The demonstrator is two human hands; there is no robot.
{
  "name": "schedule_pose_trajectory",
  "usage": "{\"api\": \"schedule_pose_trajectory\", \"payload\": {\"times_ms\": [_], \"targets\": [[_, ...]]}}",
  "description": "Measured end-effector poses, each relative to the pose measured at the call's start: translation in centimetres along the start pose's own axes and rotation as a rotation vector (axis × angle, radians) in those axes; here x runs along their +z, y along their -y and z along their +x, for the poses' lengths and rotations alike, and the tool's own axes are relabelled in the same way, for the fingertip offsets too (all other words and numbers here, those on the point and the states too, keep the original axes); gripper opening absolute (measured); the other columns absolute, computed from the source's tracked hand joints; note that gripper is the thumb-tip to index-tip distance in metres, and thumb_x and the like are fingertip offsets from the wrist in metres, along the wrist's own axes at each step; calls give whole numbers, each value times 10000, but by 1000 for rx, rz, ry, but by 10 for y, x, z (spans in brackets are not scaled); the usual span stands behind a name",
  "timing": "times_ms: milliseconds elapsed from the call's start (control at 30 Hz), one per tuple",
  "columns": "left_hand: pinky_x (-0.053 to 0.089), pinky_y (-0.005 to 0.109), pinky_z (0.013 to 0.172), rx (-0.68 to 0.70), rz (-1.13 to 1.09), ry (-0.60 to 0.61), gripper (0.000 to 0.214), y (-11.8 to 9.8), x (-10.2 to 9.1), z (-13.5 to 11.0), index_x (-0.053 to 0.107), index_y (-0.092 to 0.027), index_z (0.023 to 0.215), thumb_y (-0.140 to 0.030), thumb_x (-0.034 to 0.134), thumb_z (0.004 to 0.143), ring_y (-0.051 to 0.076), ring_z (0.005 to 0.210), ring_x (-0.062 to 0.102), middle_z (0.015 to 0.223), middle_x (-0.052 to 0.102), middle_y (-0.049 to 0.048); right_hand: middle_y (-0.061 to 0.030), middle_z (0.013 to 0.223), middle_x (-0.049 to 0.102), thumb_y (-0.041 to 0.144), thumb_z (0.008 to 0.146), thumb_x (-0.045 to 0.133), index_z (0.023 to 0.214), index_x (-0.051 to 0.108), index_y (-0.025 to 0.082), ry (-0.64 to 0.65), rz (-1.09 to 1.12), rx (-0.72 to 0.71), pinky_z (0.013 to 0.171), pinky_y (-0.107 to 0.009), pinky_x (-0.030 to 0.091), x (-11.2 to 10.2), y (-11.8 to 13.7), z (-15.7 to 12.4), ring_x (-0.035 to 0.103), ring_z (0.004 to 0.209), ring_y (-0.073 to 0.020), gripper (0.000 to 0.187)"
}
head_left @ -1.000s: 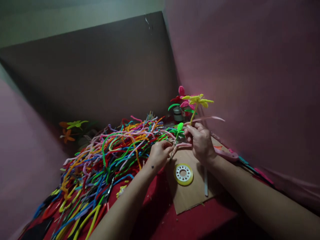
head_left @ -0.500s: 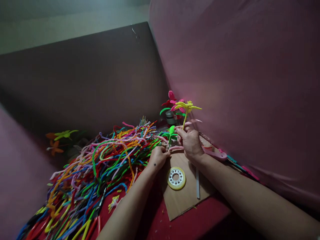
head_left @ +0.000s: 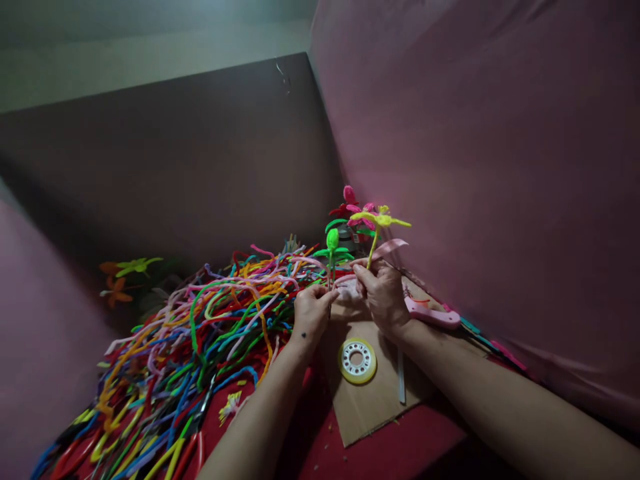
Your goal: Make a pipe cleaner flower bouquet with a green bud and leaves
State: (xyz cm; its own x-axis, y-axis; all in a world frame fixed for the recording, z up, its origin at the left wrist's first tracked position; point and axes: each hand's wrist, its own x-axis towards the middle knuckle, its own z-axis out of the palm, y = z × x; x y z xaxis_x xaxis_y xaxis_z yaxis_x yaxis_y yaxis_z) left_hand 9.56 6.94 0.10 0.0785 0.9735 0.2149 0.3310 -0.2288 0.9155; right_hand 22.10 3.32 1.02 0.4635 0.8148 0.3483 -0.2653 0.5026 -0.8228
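Between the fingertips of my left hand (head_left: 313, 310) is the thin stem of a green pipe-cleaner bud (head_left: 333, 241), which stands upright above them. My right hand (head_left: 383, 297) pinches the stem of a yellow pipe-cleaner flower (head_left: 381, 220), its petals spread out flat at the top. Both hands are over the far end of a cardboard sheet (head_left: 357, 420). A roll of clear yellowish tape (head_left: 358, 361) lies on the cardboard below them. A pink strip (head_left: 393, 249) sticks out behind my right hand.
A big tangled heap of coloured pipe cleaners (head_left: 215, 327) fills the left side, with scissors (head_left: 207, 395) in it. Beyond my hands stands a pink flower (head_left: 363, 215). A pink-handled tool (head_left: 434, 315) lies by the pink wall (head_left: 475, 167). Orange flowers (head_left: 116, 292) are far left.
My left hand has lifted a little and moved slightly left with the green bud, away from the yellow flower. My right hand keeps its hold; the view has shifted slightly.
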Motion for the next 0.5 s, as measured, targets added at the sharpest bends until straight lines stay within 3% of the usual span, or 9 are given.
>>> {"api": "schedule_pose_trajectory", "payload": {"times_ms": [100,233,367,500], "targets": [[226,191,392,21,-124,-33,294,-15,-1,-7,483,-160,546,-380,662,626,39,351,304,386,384,-88,45,487,497,264,732,580,716,620,151,56,-52,-17,425,-210,327,3,-1,-7,405,424,-75,121],[235,188,362,43,-281,-32,314,-30,0,-17,494,-157,615,-420,666,636,36,338,318,413,405,-85,11,618,575,240,697,623,745,646,156,134,23,67,524,-225,385,8,-1,-14,474,533,-95,98],[245,183,334,59,-508,-14,293,-35,1,-21,518,-150,632,-361,719,599,39,333,360,441,461,-71,30,603,555,235,686,640,791,653,176,292,139,138,515,-233,366,10,0,-19,435,512,-91,121],[260,173,322,17,-579,18,302,-36,-1,-21,477,-160,586,-314,737,581,34,324,349,415,441,-82,15,684,597,224,665,669,851,650,196,334,170,142,565,-248,389,10,-3,-23,479,586,-114,189]]}}
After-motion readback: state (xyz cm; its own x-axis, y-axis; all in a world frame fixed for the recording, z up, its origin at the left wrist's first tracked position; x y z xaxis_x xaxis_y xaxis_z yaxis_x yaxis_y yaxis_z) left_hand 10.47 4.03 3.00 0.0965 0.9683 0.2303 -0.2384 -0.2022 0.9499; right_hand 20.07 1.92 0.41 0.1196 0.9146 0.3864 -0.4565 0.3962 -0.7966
